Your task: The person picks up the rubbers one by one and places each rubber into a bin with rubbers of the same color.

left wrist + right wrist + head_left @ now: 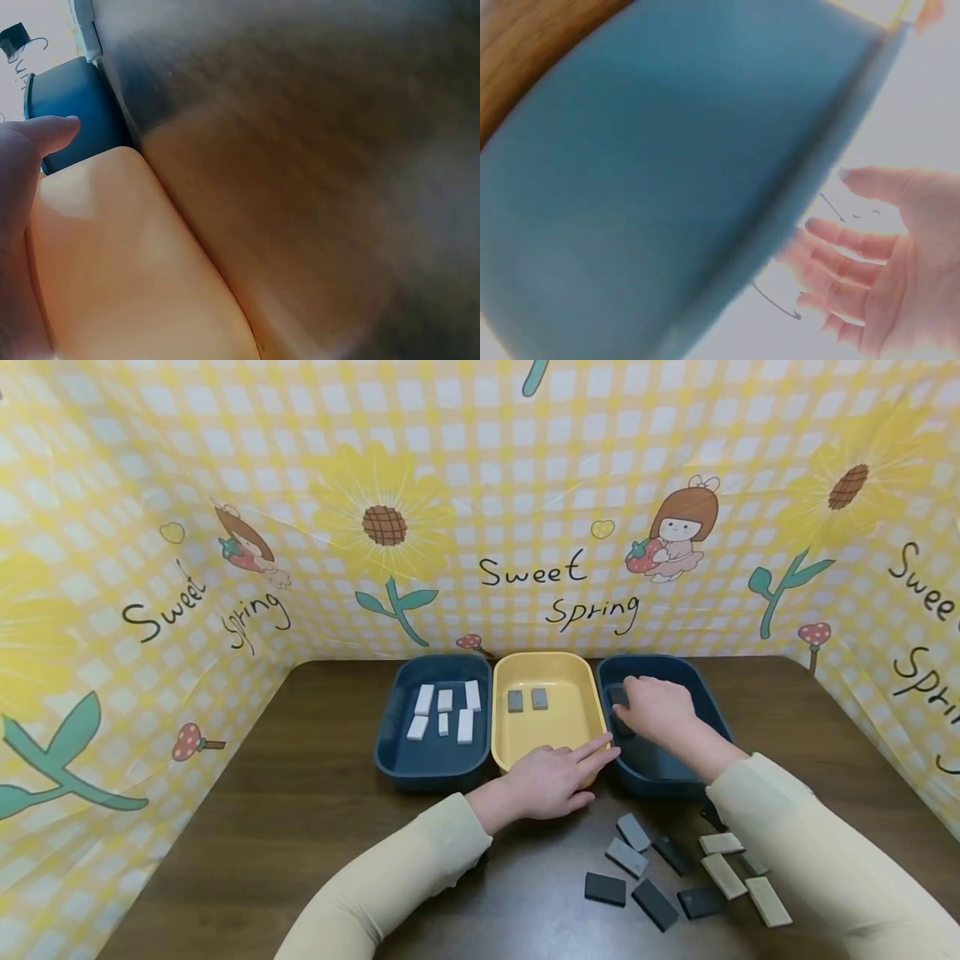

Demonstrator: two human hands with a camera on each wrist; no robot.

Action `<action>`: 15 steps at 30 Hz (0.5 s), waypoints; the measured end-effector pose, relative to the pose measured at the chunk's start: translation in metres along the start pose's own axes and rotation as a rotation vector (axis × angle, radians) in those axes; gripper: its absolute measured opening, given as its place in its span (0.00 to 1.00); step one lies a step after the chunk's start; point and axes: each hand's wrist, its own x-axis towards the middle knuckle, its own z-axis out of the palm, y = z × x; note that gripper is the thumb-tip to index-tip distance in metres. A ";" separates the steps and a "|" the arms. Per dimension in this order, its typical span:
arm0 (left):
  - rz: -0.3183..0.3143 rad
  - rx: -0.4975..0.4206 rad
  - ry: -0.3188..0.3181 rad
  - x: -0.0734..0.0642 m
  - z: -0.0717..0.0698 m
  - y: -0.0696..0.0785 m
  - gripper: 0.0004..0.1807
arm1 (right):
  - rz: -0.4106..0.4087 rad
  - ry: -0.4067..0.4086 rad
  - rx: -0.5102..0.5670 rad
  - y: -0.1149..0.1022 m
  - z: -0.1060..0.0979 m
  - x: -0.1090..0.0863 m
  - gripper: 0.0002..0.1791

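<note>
My right hand (pixel 658 708) reaches over the right blue bin (pixel 708 702). In the right wrist view its thumb (pixel 874 184) stands apart from the loosely bent fingers, and nothing shows between them. Beside the fingertips, against the bin's left inner wall, is a dark block (pixel 620 697), partly hidden and hard to make out. My left hand (pixel 551 779) rests with straight fingers across the near right rim of the yellow bin (pixel 551 739). Two grey blocks (pixel 515 701) lie inside that yellow bin.
Several white blocks (pixel 465 726) lie in the left blue bin (pixel 435 764). Before the bins, loose black blocks (pixel 655 904), grey blocks (pixel 627 857) and beige blocks (pixel 768 902) are scattered on the brown table (pixel 315 802). A patterned cloth (pixel 465 510) stands behind.
</note>
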 end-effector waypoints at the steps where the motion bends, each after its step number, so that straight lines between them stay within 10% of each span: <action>1: 0.001 -0.005 -0.001 0.000 0.000 0.000 0.40 | -0.012 0.013 0.000 0.001 -0.002 -0.004 0.16; 15: -0.011 -0.035 -0.028 0.001 -0.001 0.000 0.40 | -0.177 0.212 -0.005 0.019 -0.019 -0.066 0.16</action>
